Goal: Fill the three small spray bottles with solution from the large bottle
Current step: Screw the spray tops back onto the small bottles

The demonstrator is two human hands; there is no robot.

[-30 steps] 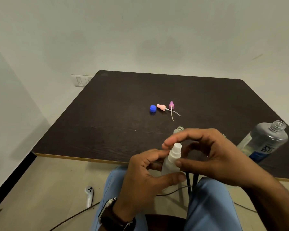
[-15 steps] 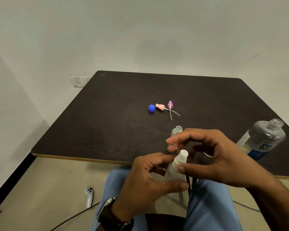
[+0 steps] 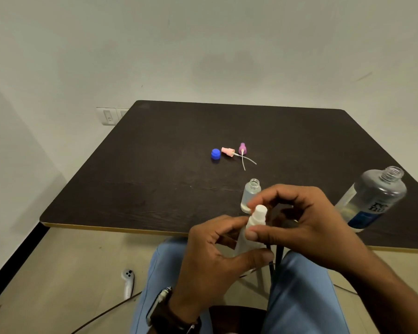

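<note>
My left hand (image 3: 212, 256) grips the body of a small frosted spray bottle (image 3: 247, 241) held over my lap at the table's near edge. My right hand (image 3: 299, 225) pinches its white spray top (image 3: 258, 214) between thumb and fingers. Just behind my fingers a second small clear bottle (image 3: 250, 195) stands uncapped on the dark table (image 3: 155, 179). The large clear bottle (image 3: 372, 200) with a blue label stands uncapped at the right. A third small bottle is hidden from me.
A blue cap (image 3: 215, 154), a pink sprayer head (image 3: 228, 151) and a purple sprayer head (image 3: 242, 148) with thin tubes lie mid-table. A white controller (image 3: 128, 283) and a cable lie on the floor at left. My blue-trousered legs are below.
The bottle and both hands shifted slightly lower and to the right toward my lap. My right fingers have turned around the white top. Everything on the table stayed put.
</note>
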